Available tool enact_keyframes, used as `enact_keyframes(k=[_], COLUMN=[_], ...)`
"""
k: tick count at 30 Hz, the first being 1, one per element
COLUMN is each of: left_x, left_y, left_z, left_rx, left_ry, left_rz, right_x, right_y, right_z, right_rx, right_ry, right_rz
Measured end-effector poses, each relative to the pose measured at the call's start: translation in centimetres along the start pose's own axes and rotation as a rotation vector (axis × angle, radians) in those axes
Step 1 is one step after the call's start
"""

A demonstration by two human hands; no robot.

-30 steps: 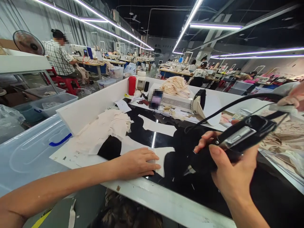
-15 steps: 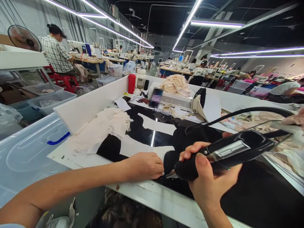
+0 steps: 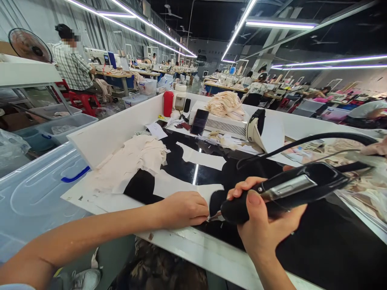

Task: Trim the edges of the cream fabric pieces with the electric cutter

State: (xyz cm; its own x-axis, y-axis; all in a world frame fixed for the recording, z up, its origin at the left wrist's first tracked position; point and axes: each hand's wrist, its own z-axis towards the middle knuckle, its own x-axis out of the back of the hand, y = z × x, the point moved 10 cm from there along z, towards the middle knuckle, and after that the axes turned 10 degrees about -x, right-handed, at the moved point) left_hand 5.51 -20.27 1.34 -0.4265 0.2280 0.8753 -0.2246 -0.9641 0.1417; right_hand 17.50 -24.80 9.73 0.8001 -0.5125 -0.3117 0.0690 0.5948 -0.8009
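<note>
My right hand is wrapped round a black handheld tool with a silver plate on its side and a black cable. The tool's tip points left, beside the fingertips of my left hand. Those fingers are pinched together at the edge of a white pattern piece; whether fabric lies between them is hidden. Black material covers the glossy table top. Another white piece lies farther back, and a pile of pale fabric pieces sits at the left.
Behind stand a red bottle, a jar, a phone and a white box topped with fabric. A clear bin borders the table's left. Another person's hand touches the cable area at far right.
The tool and my right hand have shifted slightly left, bringing the tool's tip closer to my left fingers. My left hand stays almost in place.
</note>
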Motion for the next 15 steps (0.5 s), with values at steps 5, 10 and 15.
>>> enact_keyframes(k=[5,10,15], left_x=[0.5,0.4,0.2], left_y=[-0.6,-1.6,-2.0], left_z=[-0.1,-0.5,-0.7], left_rx=[0.055,0.122,0.142], left_ry=[0.029,0.03,0.05], left_rz=[-0.072,-0.119,-0.106], right_x=[-0.2,-0.2,-0.2], right_y=[-0.1,0.0,0.1], right_z=[-0.1,-0.1,-0.2], right_rx=[0.0,-0.028,-0.038], right_ry=[-0.005,0.01,0.011], right_rz=[-0.015,-0.028,-0.027])
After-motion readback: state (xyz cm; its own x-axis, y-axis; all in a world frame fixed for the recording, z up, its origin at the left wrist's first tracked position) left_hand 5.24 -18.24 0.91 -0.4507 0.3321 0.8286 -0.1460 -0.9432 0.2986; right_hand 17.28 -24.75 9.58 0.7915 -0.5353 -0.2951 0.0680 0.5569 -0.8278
